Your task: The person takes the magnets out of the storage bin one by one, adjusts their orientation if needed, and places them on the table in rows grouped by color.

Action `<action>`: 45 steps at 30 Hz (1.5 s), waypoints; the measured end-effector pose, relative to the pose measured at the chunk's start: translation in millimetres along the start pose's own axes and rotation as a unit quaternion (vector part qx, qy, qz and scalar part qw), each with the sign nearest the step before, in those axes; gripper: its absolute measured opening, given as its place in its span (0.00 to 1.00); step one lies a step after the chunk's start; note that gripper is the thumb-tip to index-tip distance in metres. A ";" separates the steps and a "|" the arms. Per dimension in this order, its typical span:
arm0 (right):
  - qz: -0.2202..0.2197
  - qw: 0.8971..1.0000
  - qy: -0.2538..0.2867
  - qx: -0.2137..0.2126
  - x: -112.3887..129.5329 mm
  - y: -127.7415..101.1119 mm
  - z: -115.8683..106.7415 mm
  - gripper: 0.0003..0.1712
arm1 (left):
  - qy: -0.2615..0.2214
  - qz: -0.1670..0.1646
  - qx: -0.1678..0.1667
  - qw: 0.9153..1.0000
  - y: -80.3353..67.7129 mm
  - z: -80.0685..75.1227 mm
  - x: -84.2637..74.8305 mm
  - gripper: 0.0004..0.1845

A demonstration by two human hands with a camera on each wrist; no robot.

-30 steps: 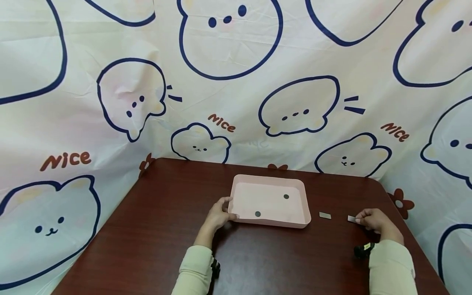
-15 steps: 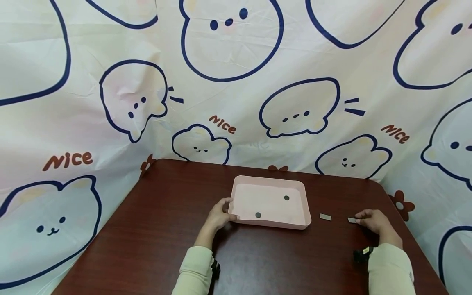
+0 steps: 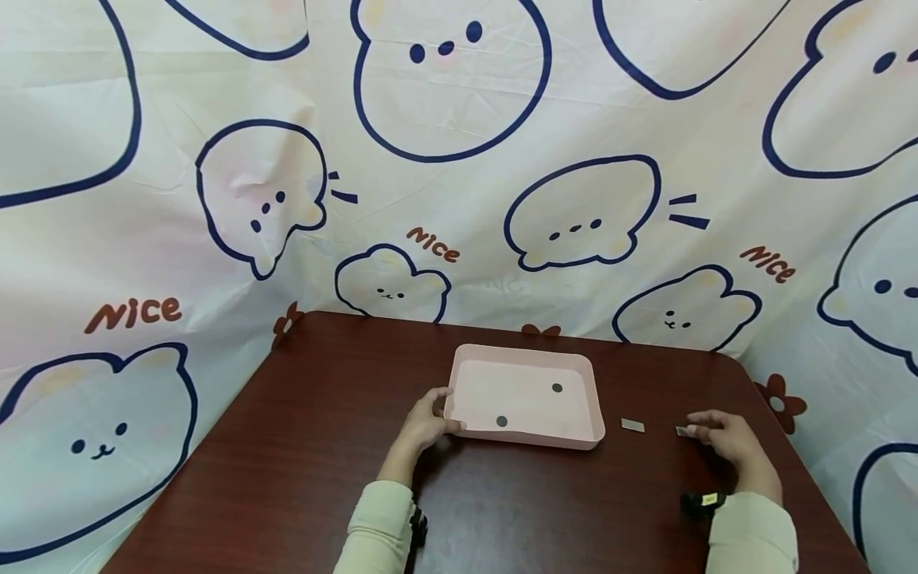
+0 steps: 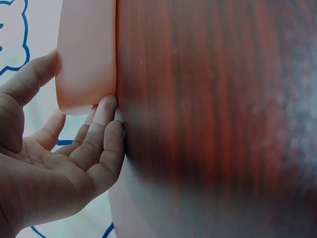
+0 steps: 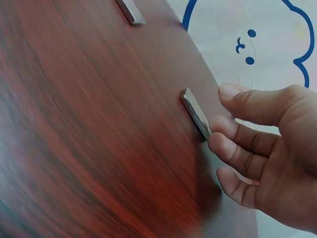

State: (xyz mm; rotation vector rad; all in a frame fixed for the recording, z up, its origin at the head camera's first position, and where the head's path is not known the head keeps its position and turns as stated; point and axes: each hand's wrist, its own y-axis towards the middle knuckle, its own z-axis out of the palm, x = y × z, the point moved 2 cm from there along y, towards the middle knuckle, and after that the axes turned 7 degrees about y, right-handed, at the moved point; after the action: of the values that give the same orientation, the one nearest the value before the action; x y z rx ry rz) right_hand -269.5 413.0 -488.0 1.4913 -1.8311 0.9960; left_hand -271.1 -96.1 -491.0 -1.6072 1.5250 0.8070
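Observation:
A pale pink rectangular tray (image 3: 531, 438) lies on the table. My left hand (image 3: 425, 422) holds its near left corner, thumb at the upper rim and fingers low against the wall, as the left wrist view shows with the tray wall (image 4: 86, 59). Two small dark round discs (image 3: 557, 388) lie apart inside the tray. My right hand (image 3: 730, 442) is over the table's right side beside a small flat silver rectangular piece (image 5: 196, 114). Its thumb is raised off the piece, with the fingertips right at the near end. A matching silver piece (image 3: 633, 426) lies between the tray and this hand.
The dark brown wooden table (image 3: 559, 510) has its right edge close to my right hand. Behind it hangs a white cloth (image 3: 473, 207) printed with cartoon bears. A dark wrist device (image 3: 703, 504) sits at the right cuff.
The right fingers and thumb, earlier pinching the silver piece, have let go and spread, and the piece lies on the table. My left hand stays at the tray corner.

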 end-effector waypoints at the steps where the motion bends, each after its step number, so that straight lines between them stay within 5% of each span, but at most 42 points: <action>1: 0.002 1.000 0.012 0.000 -0.1 -0.6 2.4 0.26 | 0.000 -0.001 0.001 1.000 -0.4 -0.3 0.1 0.36; 23: -0.025 0.985 0.167 0.031 44.2 -2.5 49.3 0.34 | -0.003 0.000 -0.001 1.000 -3.4 0.8 2.0 0.36; 45: -0.057 0.987 0.135 0.072 111.8 15.5 99.0 0.27 | -0.010 0.002 0.010 1.000 0.9 -1.0 -1.7 0.37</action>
State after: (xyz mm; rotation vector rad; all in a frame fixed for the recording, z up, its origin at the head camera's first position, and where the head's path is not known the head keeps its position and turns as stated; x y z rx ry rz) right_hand -306.3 270.9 -456.3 1.4460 -1.4948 1.2299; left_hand -272.3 -96.1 -489.1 -1.5771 1.5184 0.8048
